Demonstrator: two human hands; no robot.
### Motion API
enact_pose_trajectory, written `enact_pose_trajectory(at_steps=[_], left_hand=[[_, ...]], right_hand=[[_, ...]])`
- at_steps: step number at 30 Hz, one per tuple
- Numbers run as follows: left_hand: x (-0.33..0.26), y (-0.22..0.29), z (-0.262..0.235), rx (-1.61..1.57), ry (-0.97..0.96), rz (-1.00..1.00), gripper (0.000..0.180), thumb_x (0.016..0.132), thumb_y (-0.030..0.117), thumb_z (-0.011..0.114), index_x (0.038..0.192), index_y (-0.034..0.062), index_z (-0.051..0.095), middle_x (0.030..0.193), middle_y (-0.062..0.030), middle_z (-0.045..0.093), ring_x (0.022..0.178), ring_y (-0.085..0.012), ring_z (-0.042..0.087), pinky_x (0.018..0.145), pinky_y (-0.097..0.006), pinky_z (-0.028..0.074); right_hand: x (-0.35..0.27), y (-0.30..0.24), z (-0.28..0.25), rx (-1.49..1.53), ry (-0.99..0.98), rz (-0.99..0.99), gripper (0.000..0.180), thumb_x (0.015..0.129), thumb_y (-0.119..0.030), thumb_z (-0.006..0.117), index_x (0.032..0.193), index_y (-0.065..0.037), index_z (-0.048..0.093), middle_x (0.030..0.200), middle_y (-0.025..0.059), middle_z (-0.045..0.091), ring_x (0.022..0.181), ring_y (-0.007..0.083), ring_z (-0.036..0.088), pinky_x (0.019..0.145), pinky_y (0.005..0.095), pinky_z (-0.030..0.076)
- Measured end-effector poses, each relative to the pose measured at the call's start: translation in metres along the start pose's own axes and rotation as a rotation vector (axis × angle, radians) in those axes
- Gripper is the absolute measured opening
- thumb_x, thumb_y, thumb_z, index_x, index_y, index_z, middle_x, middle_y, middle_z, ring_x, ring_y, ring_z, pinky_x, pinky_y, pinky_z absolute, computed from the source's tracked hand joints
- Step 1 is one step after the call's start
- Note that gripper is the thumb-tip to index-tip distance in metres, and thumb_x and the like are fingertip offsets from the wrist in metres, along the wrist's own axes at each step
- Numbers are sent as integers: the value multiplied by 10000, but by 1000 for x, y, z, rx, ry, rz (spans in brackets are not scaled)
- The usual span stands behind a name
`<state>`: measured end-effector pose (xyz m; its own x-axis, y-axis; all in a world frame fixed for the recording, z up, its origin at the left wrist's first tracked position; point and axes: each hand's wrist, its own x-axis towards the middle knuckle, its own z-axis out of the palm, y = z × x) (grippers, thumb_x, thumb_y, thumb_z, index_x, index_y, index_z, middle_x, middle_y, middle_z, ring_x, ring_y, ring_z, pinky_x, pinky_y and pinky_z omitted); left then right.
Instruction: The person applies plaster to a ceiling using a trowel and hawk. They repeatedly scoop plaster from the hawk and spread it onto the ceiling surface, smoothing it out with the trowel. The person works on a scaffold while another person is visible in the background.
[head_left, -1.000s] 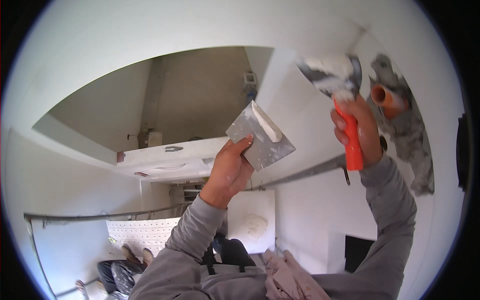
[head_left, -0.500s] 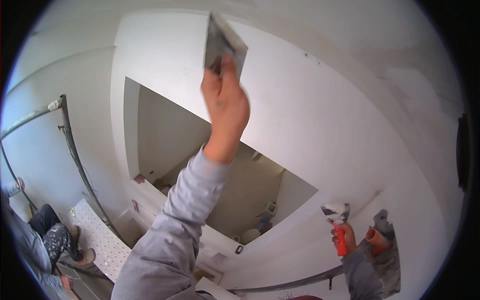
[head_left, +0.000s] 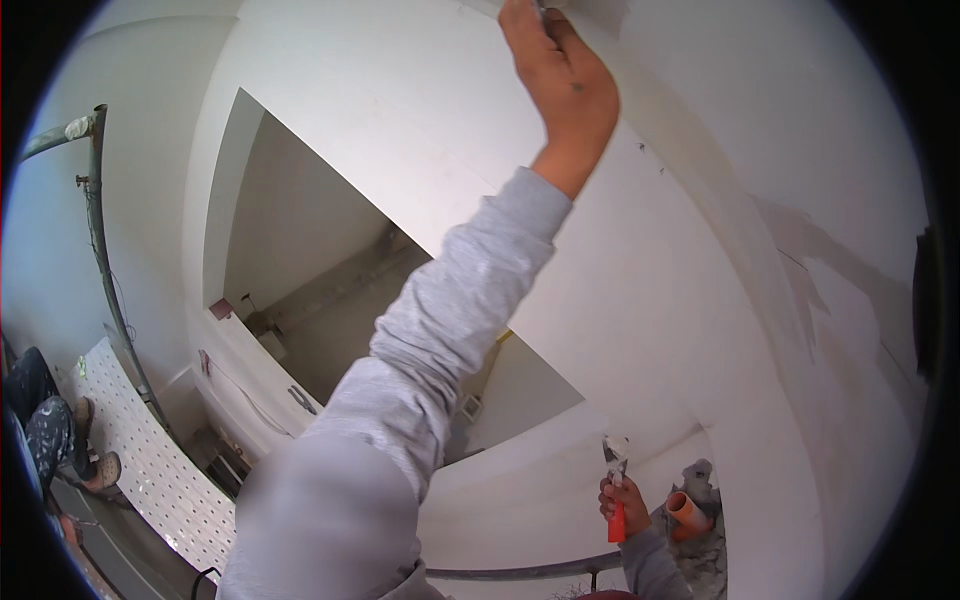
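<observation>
The left hand (head_left: 560,90) is raised overhead against the white plastered surface (head_left: 420,110), at the top edge of the view. Its fingers are closed together around a thin tool handle (head_left: 538,10), of which only a short dark stub shows; the blade is cut off by the frame edge and cannot be identified. The grey sleeve (head_left: 450,320) of that arm runs diagonally down to the lower centre. The right hand (head_left: 622,497) is low, near the bottom right, with its fingers clamped on the orange handle of a putty knife (head_left: 615,490); the metal blade points up and carries white compound. Just beside this hand, an orange pipe stub (head_left: 688,512) projects from a rough grey patch in the wall. A darker, damp-looking band of filler (head_left: 810,270) runs across the right wall. At lower left lies a white perforated panel (head_left: 150,460), and another person's paint-spattered shoes (head_left: 85,440) are near it.
</observation>
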<state>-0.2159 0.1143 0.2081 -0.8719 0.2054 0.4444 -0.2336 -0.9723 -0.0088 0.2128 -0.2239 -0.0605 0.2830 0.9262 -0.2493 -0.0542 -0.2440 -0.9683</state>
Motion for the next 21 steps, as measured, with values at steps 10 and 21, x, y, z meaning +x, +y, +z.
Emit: enact_pose_trajectory(at_steps=[10,21], left_hand=[[-161,62,75,-41,-126,-51,599,960,-106,422,1546,-87,298,1544,-316,333,1466,-469,323,1222,-460,277],[16,5,-30,89,-123,16,182,1037,40,433,1171,-47,520,961,-83,567,839,-195,502,750,-320,437]], right_hand=[[13,-13,8,-41,51,-45,203,914,-80,689,1010,-71,511,842,17,544,599,88,527,498,253,459],[8,-7,-6,-90,26,-6,206,898,-81,700,1005,-65,526,790,14,539,616,107,545,536,283,489]])
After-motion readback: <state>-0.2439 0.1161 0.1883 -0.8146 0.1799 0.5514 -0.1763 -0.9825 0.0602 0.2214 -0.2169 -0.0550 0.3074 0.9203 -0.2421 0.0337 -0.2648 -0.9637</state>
